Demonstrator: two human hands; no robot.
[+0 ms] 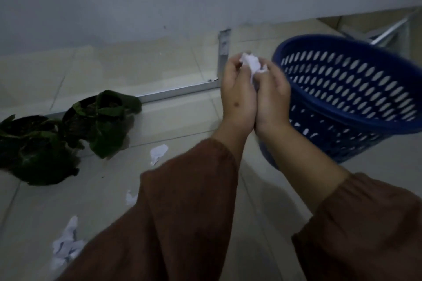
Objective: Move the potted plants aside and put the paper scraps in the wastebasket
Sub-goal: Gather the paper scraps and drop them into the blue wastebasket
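My left hand (237,96) and my right hand (272,96) are pressed together, both closed on a bunch of white paper scraps (252,64) that sticks out above the fingers. They hover just left of the blue perforated wastebasket (351,98), which stands on the floor at the right. Two potted plants (68,128) with dark green leaves sit side by side on the floor at the left. More paper scraps lie on the tiles: one (157,153) near the plants, a small one (130,197) lower down, and a pile (66,244) at the lower left.
A grey wall runs across the top, with a metal frame (180,92) along its foot. Metal legs (388,32) show behind the basket at the upper right. The floor is pale tile. My brown sleeves fill the lower middle.
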